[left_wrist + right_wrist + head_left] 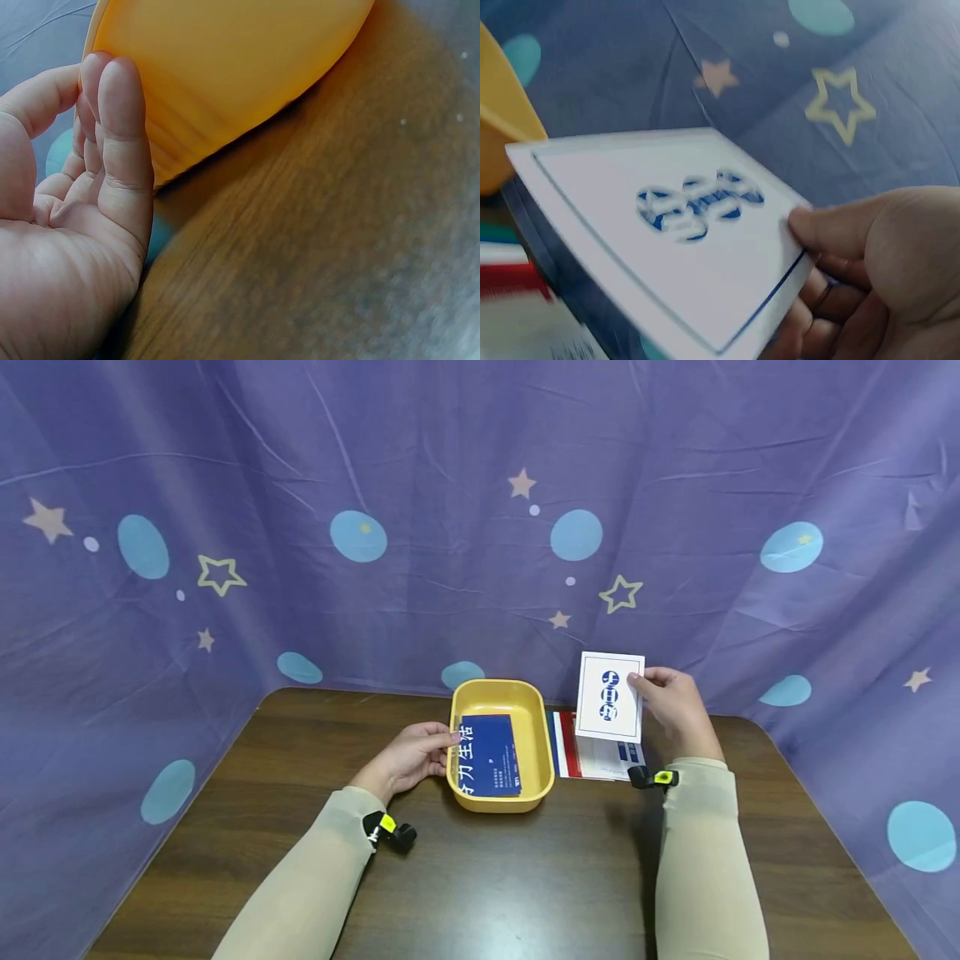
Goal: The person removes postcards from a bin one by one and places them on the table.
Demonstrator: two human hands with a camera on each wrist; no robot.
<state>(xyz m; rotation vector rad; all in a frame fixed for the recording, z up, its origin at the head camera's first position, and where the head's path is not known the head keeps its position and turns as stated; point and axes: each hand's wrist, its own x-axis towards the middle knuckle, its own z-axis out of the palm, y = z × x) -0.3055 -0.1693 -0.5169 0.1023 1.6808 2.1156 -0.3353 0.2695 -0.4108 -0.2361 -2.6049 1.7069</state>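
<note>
Right hand [677,708] edge-pinches a white, blue-printed rectangular card [611,697], left hand [412,756] grips a yellow, rounded-rectangular plastic tray [533,745], and a slackening pinch could drop that card!

A white card [590,697] hides part of the papers [600,762] beyond it and of the right hand [678,710]; its logo [699,206] blurs in the right wrist view. The blue card's [489,760] fine print [507,771] is too small to read. The tray [247,52] and both sleeves [292,881] run out of frame.
</note>
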